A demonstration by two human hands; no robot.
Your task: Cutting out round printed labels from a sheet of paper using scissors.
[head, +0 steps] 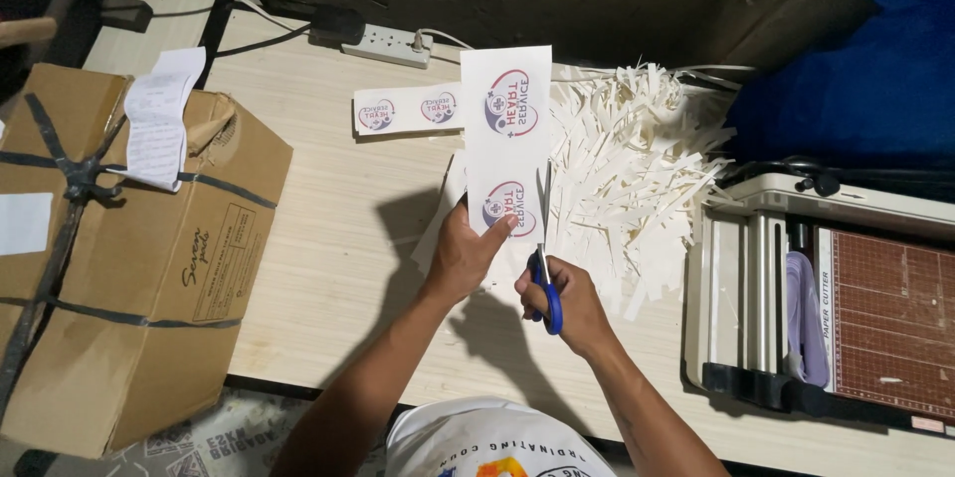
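Scissors (544, 283) with blue handles sit in the right hand (562, 303), fingers closed through the loops, blades running up the right edge of a white printed strip (506, 139). The left hand (468, 253) pinches that strip's lower end between thumb and fingers, holding it over the middle of the tabletop (328, 238). A heap of paper offcuts (627, 169) lies just right of the strip; a paper cutter (846, 298) stands at the right edge, a cardboard box (119, 258) off the left edge
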